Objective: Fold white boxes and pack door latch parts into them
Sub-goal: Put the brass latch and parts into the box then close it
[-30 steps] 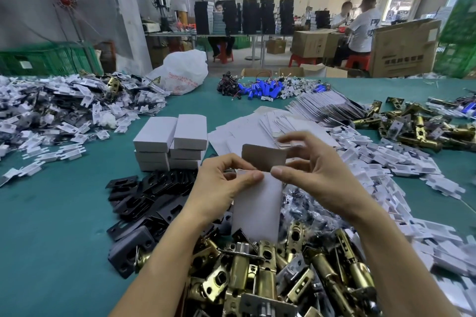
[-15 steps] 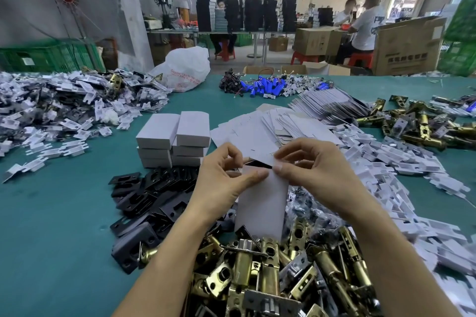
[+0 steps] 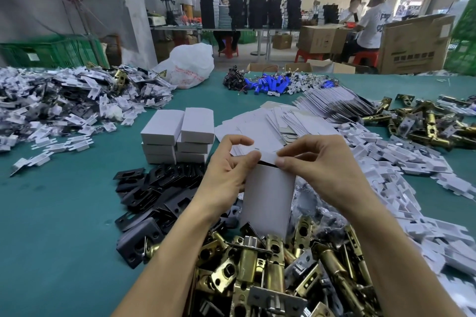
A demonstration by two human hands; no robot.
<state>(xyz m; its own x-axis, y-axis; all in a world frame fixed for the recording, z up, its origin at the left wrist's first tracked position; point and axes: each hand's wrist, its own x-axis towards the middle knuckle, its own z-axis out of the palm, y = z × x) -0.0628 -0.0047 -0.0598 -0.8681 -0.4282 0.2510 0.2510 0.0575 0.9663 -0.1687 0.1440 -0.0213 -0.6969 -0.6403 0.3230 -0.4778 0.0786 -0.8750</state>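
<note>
Left grip (image 3: 226,175) and right grip (image 3: 316,162) both pinch the top flap of an upright white box (image 3: 268,198), thumbs on its near side, with the flap bent over a dark slit at the box mouth. The box is held over a heap of brass latches (image 3: 257,270) at the near edge of the green bench (image 3: 51,226), with black plates (image 3: 157,188) to its left. Beyond the plates sits a stack of folded boxes (image 3: 177,134), with flat box blanks (image 3: 270,123) fanned beside it and white plastic pieces (image 3: 412,162) spread to the right. Farther off lie blue cylinders (image 3: 268,83) and a white bag (image 3: 188,64).
</note>
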